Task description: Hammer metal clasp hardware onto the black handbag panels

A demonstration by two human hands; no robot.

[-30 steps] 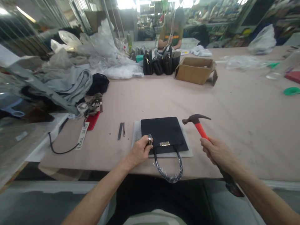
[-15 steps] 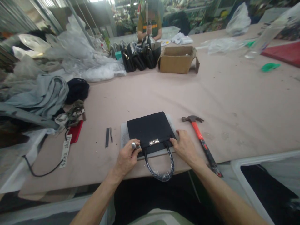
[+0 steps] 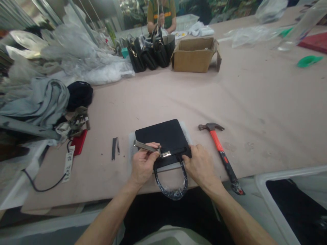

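Observation:
A black handbag (image 3: 163,134) lies flat on a pale slab (image 3: 131,146), its plastic-wrapped handle (image 3: 173,194) hanging over the table's near edge. Near its handle side sits a silver clasp (image 3: 166,154). My left hand (image 3: 144,165) is closed around a metal rod (image 3: 144,146), held slantwise over the bag with one end close to the clasp. With fingers closed at the bag's right edge, my right hand (image 3: 200,165) grips its corner. To the right lies a claw hammer (image 3: 219,146) with a red and black handle.
Two thin metal pieces (image 3: 113,148) lie left of the bag. Several black bags (image 3: 148,54) and a cardboard box (image 3: 192,56) stand at the back, with a person (image 3: 162,18) behind them. Plastic wrap and cloth (image 3: 38,98) pile up on the left. A white bin (image 3: 263,183) is at right.
My left hand has moved right and inward, bringing the metal rod from upright at the bag's left edge to a slant beside the clasp. My right hand stays at the right edge.

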